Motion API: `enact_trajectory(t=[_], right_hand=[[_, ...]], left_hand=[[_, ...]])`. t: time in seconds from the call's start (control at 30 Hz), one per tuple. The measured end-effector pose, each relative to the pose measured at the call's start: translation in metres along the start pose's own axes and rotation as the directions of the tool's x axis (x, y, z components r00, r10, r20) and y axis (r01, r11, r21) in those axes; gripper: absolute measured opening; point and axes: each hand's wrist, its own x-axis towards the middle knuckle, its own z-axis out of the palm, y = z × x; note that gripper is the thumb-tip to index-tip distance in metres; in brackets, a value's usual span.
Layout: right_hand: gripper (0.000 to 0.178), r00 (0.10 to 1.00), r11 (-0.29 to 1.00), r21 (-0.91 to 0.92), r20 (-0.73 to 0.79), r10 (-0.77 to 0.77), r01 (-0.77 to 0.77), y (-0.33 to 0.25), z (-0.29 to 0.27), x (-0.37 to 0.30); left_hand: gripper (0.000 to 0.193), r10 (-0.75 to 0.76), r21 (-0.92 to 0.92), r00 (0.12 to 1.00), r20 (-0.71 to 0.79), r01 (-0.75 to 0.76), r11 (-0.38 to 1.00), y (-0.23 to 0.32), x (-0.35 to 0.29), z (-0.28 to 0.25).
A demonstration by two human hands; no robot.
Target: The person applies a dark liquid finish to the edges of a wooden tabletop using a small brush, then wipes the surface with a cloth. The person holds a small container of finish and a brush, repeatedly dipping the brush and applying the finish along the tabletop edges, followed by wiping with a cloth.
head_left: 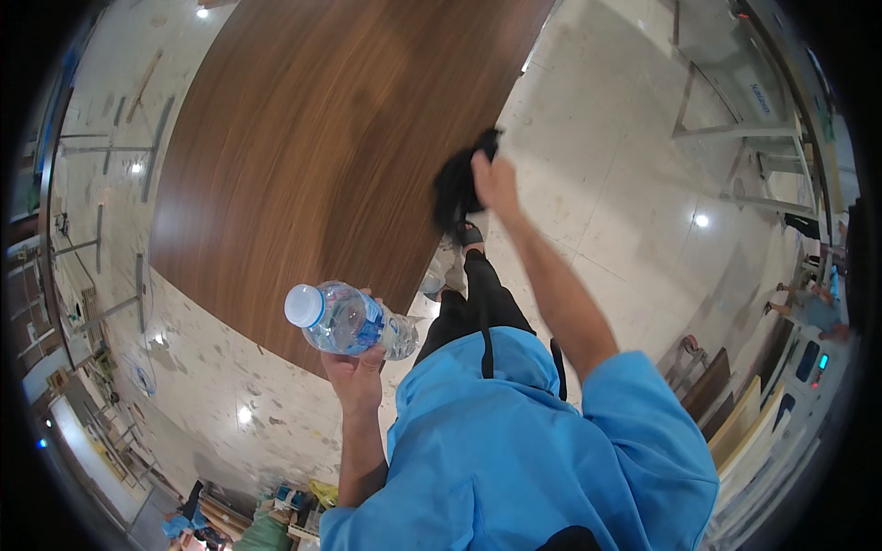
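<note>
My left hand point(358, 375) is wrapped round a clear plastic bottle point(345, 317) with a white cap and a blue label. The bottle is tilted, its cap toward the left, above the near corner of a brown wood-grain panel point(312, 156). In my right hand point(498, 188) is a bunched black cloth point(456, 191), gripped at its upper end. Smeared by motion, the cloth hangs over the panel's right edge; whether it touches the surface I cannot tell.
Beside my legs, a second clear container point(432, 280) shows partly past the panel's edge. Pale stained floor tiles point(588, 174) lie to the right. Metal frames point(735, 129) stand at the far right, boards point(749, 422) lean at the lower right, and another person point(813, 310) is at the right rim.
</note>
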Motion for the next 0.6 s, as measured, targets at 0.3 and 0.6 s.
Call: enact_trajectory(t=[0.3, 0.6], right_hand=[[0.041, 0.99, 0.987, 0.099, -0.07, -0.121, 0.127, 0.011, 0.029, -0.039], [0.047, 0.985, 0.944, 0.319, -0.169, -0.035, 0.088, 0.001, 0.019, -0.014]], left_hand=[[0.094, -0.018, 0.088, 1.0, 0.011, 0.017, 0.996, 0.002, 0.0, -0.002], [0.093, -0.001, 0.05, 1.0, 0.03, 0.0, 0.999, 0.005, 0.004, 0.001]])
